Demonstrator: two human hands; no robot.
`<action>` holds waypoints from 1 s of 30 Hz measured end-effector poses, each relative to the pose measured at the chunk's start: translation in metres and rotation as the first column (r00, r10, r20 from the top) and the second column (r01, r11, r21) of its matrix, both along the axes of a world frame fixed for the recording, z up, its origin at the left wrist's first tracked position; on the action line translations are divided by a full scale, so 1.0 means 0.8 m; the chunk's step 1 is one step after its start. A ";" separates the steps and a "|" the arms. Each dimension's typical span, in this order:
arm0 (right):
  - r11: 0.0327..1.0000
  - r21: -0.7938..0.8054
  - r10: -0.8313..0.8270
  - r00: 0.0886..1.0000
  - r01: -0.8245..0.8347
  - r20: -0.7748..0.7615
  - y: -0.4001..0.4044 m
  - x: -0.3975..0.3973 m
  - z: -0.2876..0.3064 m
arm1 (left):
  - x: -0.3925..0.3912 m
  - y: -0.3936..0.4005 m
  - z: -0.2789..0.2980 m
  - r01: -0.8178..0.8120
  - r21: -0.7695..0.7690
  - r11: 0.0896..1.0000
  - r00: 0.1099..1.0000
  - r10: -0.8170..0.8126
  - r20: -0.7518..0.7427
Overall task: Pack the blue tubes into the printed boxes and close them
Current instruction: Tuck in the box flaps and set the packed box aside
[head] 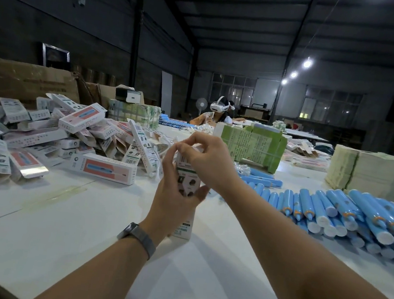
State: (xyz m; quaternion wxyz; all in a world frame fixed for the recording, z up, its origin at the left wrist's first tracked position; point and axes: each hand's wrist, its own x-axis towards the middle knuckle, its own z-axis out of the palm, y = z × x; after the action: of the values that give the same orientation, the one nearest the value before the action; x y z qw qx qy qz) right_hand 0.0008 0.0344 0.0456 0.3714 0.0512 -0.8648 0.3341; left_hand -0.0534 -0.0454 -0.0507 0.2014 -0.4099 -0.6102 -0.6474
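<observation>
My left hand (174, 196) grips a printed white box (188, 180) upright above the table, its lower end near the tabletop. My right hand (205, 157) is at the box's top end, fingers curled and pinching at the top flap. A heap of blue tubes (346, 215) with white caps lies to the right. Packed and loose printed boxes (103, 168) are piled on the left. Whether a tube is inside the held box is hidden.
Bundles of flat green cartons (253, 146) and pale stacks (366, 172) stand behind the tubes. Brown cardboard cartons (25, 81) sit at the far left. Another person (216, 114) wearing a headset sits across the white table (82, 222).
</observation>
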 end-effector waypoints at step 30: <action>0.950 0.311 -0.070 0.965 -0.013 0.254 -0.003 0.011 0.057 | -0.005 0.002 -0.005 0.036 -0.022 0.999 0.998 -0.035 0.049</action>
State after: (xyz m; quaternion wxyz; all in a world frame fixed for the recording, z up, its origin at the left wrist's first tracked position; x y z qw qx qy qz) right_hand 0.0093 0.0323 0.0915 0.2460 0.0515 -0.9486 0.1924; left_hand -0.0570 -0.0437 -0.0544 0.1702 -0.4072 -0.6150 -0.6534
